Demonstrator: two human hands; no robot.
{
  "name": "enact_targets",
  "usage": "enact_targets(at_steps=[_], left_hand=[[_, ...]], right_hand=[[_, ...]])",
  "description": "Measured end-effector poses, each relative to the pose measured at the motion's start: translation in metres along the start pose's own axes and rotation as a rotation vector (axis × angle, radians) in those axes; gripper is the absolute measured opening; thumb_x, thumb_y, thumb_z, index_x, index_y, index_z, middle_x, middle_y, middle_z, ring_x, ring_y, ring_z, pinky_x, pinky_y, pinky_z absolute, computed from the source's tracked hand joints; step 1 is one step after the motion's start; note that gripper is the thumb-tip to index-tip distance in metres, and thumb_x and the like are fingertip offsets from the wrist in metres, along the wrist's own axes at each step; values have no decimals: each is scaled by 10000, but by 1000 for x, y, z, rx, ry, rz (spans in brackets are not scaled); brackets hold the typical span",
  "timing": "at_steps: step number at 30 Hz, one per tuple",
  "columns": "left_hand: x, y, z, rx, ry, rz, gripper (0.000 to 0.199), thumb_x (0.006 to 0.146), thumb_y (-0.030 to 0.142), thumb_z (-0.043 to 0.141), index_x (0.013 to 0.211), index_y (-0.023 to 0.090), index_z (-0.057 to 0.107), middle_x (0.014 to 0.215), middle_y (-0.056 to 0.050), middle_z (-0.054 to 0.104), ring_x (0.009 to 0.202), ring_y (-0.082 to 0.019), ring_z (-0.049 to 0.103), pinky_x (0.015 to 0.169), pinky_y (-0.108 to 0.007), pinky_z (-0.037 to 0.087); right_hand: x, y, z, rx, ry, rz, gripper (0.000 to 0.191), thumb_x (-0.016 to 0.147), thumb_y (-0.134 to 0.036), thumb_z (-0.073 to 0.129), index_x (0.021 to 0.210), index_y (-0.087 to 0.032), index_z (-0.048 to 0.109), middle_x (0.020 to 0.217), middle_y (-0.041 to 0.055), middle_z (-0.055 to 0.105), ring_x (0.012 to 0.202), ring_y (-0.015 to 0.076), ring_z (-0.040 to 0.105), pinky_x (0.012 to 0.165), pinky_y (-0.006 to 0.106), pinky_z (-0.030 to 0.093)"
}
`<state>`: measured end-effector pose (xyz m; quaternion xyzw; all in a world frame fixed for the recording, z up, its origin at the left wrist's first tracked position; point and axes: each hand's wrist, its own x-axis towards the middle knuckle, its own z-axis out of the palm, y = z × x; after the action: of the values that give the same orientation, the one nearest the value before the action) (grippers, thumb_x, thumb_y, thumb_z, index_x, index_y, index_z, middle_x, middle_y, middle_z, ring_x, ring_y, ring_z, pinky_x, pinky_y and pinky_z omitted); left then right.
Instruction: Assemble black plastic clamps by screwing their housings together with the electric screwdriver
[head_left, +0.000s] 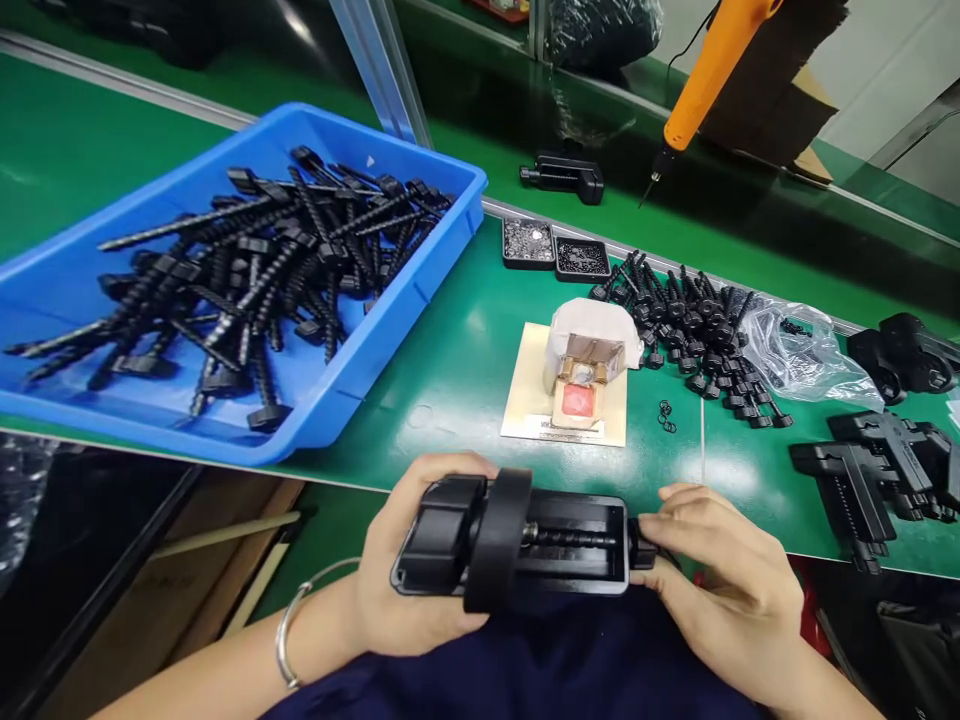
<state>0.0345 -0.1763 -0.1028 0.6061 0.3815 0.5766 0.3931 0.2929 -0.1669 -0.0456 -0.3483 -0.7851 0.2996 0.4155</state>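
At the near edge of a green bench (442,400), with a blue bin (405,320) beyond the left hand (386,610) — holding a black clamp (555,560) between both hands.
Wrapped by the left hand at the wide end, with the knob (643,543) at the other end pinched between thumb and fingers of the right hand (739,580). Looks like hard plastic: probably stiff, fairly light, a little slippery on the smooth faces — likely best held round the wide end, with fingertips on the knob. Just beyond the right hand, a few small black rings (667,425).
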Motion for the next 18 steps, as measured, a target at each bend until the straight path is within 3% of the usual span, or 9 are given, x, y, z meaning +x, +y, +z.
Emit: enact_targets(at_steps=[2,5,8,10,13,15,18], left_hand=[[3,4,-1,59,-48,61,504,821,555,702,1129,163,626,984,-78,673,775,-208,693,644,-292,586],[6,6,-1,86,-73,71,531,841,581,677,1157,162,590,990,-78,645,783,-208,688,655,-298,592],[8,4,1,58,-124,74,519,865,568,658,1179,167,559,965,-76,637,768,-209,684,629,-304,597],[9,3,3,37,-139,95,492,875,536,658,1182,167,550,945,-73,641,759,-207,679,614,-304,598],[9,2,3,21,-131,145,489,862,520,672,1175,163,557,942,-76,661,760,-213,682,610,-310,598],[9,3,3,47,-115,150,495,853,532,672,1166,163,566,953,-82,669,764,-222,690,611,-320,596],[10,7,3,96,-122,104,492,863,550,661,1153,162,577,956,-83,653,751,-218,700,608,-317,602]], right_hand=[[0,0,-4,50,-52,131,440,838,-231,825,1232,-225,628,993,13,694,908,148,646,875,255,528],[1,0,-10,155,-174,312,309,925,-480,687,1141,-259,691,972,11,679,883,143,636,762,235,532],[1,1,-11,184,-205,325,243,997,-451,592,1082,-259,714,873,8,652,805,145,609,706,263,504],[0,1,-9,120,-151,233,194,974,-311,662,1153,-241,685,916,21,662,840,157,610,739,284,501],[-1,1,-9,33,-87,77,329,926,-113,682,1237,-215,647,970,40,677,881,163,620,793,298,507],[-1,1,-11,69,-118,107,318,935,-179,702,1244,-224,649,967,36,684,873,160,625,790,289,519],[2,1,-15,180,-187,297,247,960,-413,667,1139,-249,712,885,16,692,820,145,628,720,251,530]])
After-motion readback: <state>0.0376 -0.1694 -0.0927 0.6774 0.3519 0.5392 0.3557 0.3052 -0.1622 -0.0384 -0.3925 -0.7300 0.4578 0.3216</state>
